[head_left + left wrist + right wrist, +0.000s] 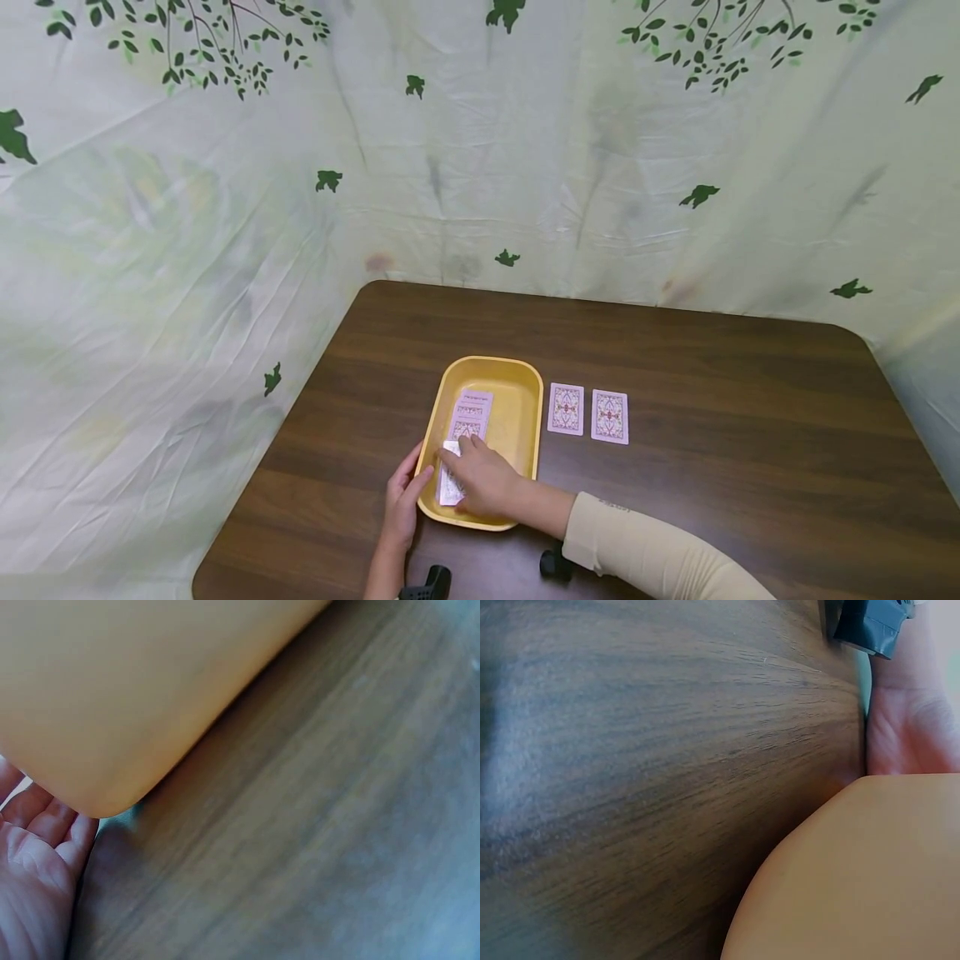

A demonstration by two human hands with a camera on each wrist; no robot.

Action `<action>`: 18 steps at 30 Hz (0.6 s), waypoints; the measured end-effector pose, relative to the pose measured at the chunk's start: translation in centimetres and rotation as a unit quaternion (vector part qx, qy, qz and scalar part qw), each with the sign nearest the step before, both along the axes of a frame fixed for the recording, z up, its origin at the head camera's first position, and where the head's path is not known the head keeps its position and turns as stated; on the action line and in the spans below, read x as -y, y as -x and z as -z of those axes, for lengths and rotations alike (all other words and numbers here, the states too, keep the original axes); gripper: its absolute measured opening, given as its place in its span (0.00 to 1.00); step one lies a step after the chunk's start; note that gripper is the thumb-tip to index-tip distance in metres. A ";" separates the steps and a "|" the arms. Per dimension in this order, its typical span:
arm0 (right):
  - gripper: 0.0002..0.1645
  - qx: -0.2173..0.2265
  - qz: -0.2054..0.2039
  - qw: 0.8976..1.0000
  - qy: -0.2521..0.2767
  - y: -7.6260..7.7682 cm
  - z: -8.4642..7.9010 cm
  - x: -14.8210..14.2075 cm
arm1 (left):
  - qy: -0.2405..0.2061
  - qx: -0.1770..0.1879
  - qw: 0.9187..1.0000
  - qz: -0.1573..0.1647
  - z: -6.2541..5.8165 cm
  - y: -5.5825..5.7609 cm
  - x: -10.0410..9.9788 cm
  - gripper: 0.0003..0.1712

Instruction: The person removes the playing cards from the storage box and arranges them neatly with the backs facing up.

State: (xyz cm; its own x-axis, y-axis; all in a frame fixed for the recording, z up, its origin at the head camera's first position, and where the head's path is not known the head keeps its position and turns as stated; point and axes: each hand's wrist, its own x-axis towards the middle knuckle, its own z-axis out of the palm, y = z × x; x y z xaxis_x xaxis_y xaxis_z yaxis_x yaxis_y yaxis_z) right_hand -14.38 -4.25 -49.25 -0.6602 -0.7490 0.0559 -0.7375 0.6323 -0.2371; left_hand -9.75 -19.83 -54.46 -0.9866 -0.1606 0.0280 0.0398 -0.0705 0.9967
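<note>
A yellow tray (528, 417) lies on the table, with pink-backed playing cards (474, 408) overlapping in a column along its left side. My left hand (401, 504) holds the tray's near left edge, thumb at the rim; the left wrist view shows its fingers (52, 821) curled behind the tray wall (150, 697). Over the near end of the column, my right hand (487, 479) pinches a paler playing card (450, 487) between thumb and fingertips, covering part of it. In the right wrist view, only the tray's outside (855, 877) and the left hand (911, 727) show.
Two more cards lie face down right of the tray, one nearer (566, 409) and one farther right (610, 417). The dark wooden table (735, 450) meets a leaf-patterned cloth (585, 192) at its back and left. A black device (427, 583) is on the left wrist.
</note>
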 end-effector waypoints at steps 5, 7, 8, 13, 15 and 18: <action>0.43 -0.002 -0.004 1.000 -0.005 0.1 -0.1 0.0 | -0.001 -0.008 1.000 0.002 0.0 0.0 0.0 0.24; 0.42 0.000 -0.001 1.000 -0.009 0.1 -0.1 -0.1 | -0.005 -0.011 1.000 0.000 0.1 0.0 0.0 0.24; 0.43 0.003 0.001 1.000 -0.012 0.1 -0.1 -0.1 | -0.007 -0.013 1.000 0.000 0.1 0.0 0.0 0.24; 0.43 0.011 0.005 1.000 -0.024 0.1 -0.2 -0.3 | -0.007 -0.012 1.000 -0.001 0.3 0.0 0.0 0.25; 0.41 0.004 0.002 1.000 -0.022 0.2 -0.2 -0.4 | -0.006 -0.013 1.000 -0.002 0.4 0.0 0.0 0.25; 0.38 -0.008 -0.005 1.000 -0.013 0.4 -0.4 -0.6 | -0.006 -0.016 1.000 -0.002 0.3 0.0 0.0 0.25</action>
